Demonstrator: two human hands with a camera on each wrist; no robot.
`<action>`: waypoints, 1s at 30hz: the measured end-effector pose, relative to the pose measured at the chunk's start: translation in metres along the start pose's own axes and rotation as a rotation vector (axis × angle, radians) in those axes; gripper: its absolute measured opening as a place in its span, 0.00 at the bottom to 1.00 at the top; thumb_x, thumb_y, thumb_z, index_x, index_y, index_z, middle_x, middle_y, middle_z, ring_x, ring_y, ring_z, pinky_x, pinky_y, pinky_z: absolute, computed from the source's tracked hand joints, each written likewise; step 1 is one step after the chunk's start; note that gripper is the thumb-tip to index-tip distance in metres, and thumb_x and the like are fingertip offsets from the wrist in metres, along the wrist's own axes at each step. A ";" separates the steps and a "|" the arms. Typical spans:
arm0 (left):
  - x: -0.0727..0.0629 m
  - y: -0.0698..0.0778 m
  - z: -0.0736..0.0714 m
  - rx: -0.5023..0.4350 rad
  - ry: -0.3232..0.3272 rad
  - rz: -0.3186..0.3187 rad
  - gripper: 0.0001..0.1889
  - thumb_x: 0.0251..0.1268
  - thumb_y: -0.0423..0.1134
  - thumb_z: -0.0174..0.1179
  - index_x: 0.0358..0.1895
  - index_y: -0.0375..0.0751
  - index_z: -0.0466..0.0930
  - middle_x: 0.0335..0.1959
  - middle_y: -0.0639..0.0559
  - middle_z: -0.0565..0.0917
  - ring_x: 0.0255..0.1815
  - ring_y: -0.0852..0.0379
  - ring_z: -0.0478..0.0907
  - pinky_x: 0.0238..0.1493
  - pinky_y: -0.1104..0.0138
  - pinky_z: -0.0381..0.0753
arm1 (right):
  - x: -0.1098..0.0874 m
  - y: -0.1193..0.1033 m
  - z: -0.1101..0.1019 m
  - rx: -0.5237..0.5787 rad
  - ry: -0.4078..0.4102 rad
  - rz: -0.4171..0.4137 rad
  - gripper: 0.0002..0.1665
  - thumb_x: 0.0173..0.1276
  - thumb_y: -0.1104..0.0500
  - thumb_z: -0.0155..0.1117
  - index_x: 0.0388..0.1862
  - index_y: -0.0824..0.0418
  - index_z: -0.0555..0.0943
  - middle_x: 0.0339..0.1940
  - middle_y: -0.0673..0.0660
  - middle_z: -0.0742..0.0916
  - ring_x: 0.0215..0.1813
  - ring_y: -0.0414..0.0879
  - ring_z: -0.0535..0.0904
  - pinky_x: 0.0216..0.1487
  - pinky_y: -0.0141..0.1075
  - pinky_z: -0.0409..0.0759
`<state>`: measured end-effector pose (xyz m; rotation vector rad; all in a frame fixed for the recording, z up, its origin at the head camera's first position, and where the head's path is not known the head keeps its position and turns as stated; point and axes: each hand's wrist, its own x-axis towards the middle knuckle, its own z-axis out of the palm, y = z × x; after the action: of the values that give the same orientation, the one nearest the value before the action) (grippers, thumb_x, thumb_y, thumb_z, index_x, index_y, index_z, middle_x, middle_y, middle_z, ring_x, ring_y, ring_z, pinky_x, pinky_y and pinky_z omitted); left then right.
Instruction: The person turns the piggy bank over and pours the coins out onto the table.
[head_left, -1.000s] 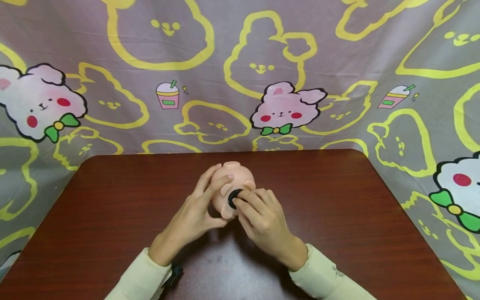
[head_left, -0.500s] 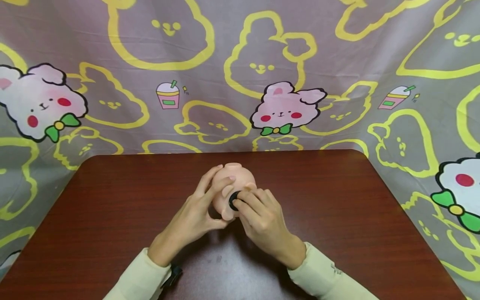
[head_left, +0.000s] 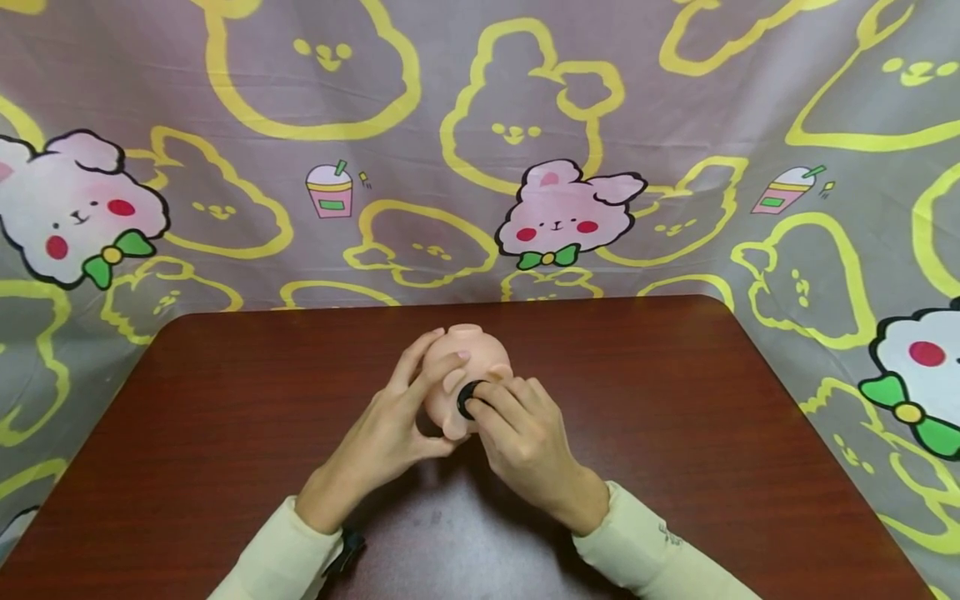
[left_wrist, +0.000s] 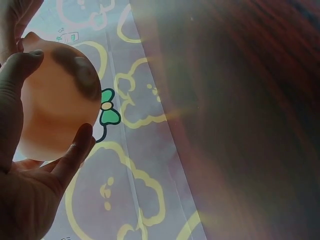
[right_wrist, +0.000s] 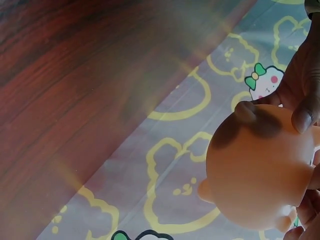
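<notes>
A round, pale pink piggy bank (head_left: 468,350) is tipped so that its underside with stubby feet faces the head camera. My left hand (head_left: 382,433) grips it from the left, fingers over its upper side and thumb below. On the underside sits a round black plug (head_left: 464,403). The fingertips of my right hand (head_left: 528,437) pinch this plug from the right and cover part of it. In the left wrist view the smooth side of the piggy bank (left_wrist: 57,110) shows among the fingers. From the right wrist the piggy bank (right_wrist: 255,165) appears backlit, its plug hidden.
Below the hands is a dark reddish-brown wooden table (head_left: 675,400) with rounded far corners. A grey curtain (head_left: 420,175) printed with rabbits and yellow outlines hangs behind and along both sides. A small black object (head_left: 347,552) shows by the left sleeve cuff.
The head view has shifted slightly. Both hands keep nearly the same place on the piggy bank, and the right fingertips stay at the black plug.
</notes>
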<state>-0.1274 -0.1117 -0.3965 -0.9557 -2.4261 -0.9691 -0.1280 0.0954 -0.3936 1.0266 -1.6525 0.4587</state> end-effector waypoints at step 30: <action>-0.003 -0.001 -0.001 0.027 0.005 -0.016 0.56 0.36 0.36 0.88 0.76 0.56 0.67 0.82 0.42 0.59 0.49 0.43 0.85 0.44 0.57 0.88 | -0.002 -0.005 0.005 -0.023 0.015 0.055 0.02 0.64 0.67 0.67 0.34 0.65 0.86 0.34 0.58 0.87 0.30 0.51 0.76 0.27 0.37 0.69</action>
<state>-0.1260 -0.1145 -0.3975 -0.9248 -2.4405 -0.9405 -0.1273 0.0895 -0.3982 0.9613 -1.6722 0.4816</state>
